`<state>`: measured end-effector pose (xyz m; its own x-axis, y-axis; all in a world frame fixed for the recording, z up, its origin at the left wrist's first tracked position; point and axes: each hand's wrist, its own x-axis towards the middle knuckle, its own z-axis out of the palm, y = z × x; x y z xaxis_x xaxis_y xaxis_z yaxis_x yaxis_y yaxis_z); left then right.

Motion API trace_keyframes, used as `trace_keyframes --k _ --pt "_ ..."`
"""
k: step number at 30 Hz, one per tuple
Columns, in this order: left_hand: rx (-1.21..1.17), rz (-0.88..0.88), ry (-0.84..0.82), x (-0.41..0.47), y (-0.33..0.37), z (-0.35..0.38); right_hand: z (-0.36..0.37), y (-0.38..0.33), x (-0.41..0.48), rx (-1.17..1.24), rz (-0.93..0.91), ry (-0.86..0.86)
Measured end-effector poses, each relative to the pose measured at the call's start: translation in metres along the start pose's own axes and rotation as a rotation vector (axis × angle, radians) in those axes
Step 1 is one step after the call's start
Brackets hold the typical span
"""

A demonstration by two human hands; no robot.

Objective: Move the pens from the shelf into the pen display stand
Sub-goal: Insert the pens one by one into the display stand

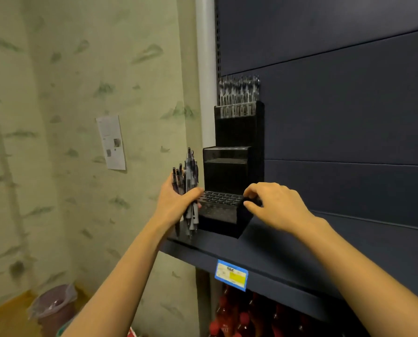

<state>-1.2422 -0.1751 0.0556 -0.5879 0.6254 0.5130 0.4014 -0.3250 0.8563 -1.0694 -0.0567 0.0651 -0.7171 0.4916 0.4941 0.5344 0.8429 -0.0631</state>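
Observation:
A black stepped pen display stand (232, 176) sits at the left end of a dark blue shelf (288, 251). Its top tier holds a row of pens (239, 92). The middle tier and the holed bottom tier (217, 200) show no pens. My left hand (176, 201) grips a bundle of several pens (188, 181) upright just left of the stand. My right hand (274, 203) pinches the right corner of the stand's bottom tier with curled fingers.
A patterned wall with a paper notice (111, 142) lies to the left. A price label (231, 274) hangs on the shelf's front edge. Red bottles (246, 317) stand below the shelf. A bagged bin (54, 305) sits on the floor at the lower left.

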Motion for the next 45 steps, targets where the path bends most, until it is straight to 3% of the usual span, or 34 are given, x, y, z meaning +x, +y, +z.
trace_keyframes --k 7,13,24,32,40,45 --pt "-0.133 -0.047 -0.147 0.057 -0.024 -0.018 0.010 -0.020 0.032 -0.045 0.136 0.040" --pt "-0.144 0.018 -0.280 0.102 -0.033 -0.016 0.010 -0.023 0.065 -0.005 0.180 0.149" --pt "-0.390 0.075 -0.452 0.157 -0.043 -0.012 0.015 -0.052 0.148 0.484 0.169 0.268" --pt "-0.475 0.075 -0.611 0.188 -0.056 -0.013 0.022 -0.061 0.181 0.701 0.344 0.298" --pt "-0.469 0.093 -0.604 0.200 -0.058 -0.005 0.019 -0.063 0.182 0.728 0.409 0.369" --pt "-0.525 0.087 -0.620 0.201 -0.053 0.003 0.012 -0.060 0.183 0.731 0.422 0.230"
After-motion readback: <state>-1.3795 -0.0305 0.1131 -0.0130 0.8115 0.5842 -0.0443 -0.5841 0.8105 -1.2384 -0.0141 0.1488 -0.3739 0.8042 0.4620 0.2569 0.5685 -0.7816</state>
